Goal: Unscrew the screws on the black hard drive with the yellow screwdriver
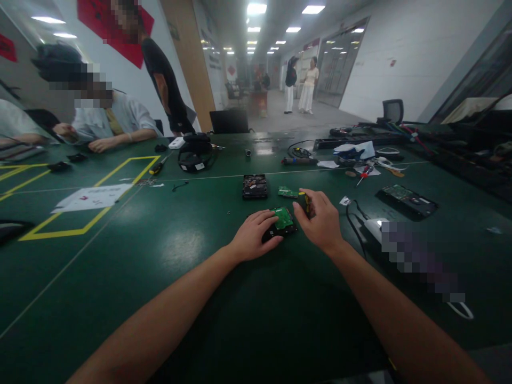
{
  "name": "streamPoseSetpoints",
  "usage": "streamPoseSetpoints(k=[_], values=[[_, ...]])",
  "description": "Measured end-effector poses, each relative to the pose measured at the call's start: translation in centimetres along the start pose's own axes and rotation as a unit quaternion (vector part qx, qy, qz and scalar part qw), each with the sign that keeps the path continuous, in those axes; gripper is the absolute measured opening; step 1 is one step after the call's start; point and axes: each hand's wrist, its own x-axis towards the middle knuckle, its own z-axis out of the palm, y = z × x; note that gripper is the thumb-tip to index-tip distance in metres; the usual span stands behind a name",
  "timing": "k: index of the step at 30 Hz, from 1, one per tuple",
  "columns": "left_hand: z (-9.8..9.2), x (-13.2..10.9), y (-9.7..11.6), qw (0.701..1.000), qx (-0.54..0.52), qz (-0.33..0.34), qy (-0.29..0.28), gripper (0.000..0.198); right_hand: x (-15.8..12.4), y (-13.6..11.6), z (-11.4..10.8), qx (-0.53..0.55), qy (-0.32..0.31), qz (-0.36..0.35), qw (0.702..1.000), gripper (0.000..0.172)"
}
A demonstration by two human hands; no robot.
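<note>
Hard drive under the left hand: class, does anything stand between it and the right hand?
Nothing visible blocks the gap between the right hand and the hard drive, apart from the yellow-and-black item at that hand. The loose green board lies beyond the drive, off the path.

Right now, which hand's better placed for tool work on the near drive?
Right, probably: the right hand holds a yellow-and-black tool beside the near drive; the left hand rests on it.

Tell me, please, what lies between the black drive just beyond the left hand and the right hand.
In the head view, a small green circuit board lies between the black drive and the right hand.
</note>
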Motion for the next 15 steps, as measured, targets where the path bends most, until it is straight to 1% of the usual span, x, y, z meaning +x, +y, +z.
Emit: streamPoseSetpoints(k=[2, 4, 6, 7, 9, 12, 14, 15], values=[[-0.1, 0.1, 0.0, 1.0, 0.0, -0.008, 0.015, 0.047, 0.5, -0.2, -0.5, -0.011, -0.001, -0.008, 1.0, 0.028], [-0.2, 0.3, -0.2, 0.998, 0.009, -0.029, 0.046, 0.037, 0.9, -0.4, -1.0, -0.025, -0.004, -0.005, 1.0, 0.022], [-0.5, 0.5, -0.9, 0.993, 0.034, -0.07, 0.084, 0.03, 1.4, -0.5, -1.4, -0.044, -0.023, 0.006, 0.999, 0.018], [-0.8, 0.5, -1.5, 0.988, 0.059, -0.106, 0.1, 0.028, 1.5, -0.5, -1.6, -0.047, -0.034, 0.009, 0.998, 0.017], [-1.6, 0.5, -2.7, 0.968, 0.128, -0.183, 0.112, 0.026, 1.8, -0.5, -1.9, -0.049, -0.057, 0.011, 0.997, 0.017], [-2.8, 0.0, -4.6, 0.929, 0.211, -0.286, 0.098, 0.022, 2.2, -0.3, -2.1, -0.066, -0.097, 0.016, 0.993, 0.018], [-3.2, -0.5, -5.4, 0.901, 0.247, -0.342, 0.103, 0.026, 2.4, -0.3, -2.3, -0.083, -0.12, 0.021, 0.989, 0.019], [-3.2, -0.7, -5.6, 0.893, 0.256, -0.358, 0.098, 0.026, 2.5, -0.3, -2.3, -0.09, -0.132, 0.023, 0.987, 0.019]])
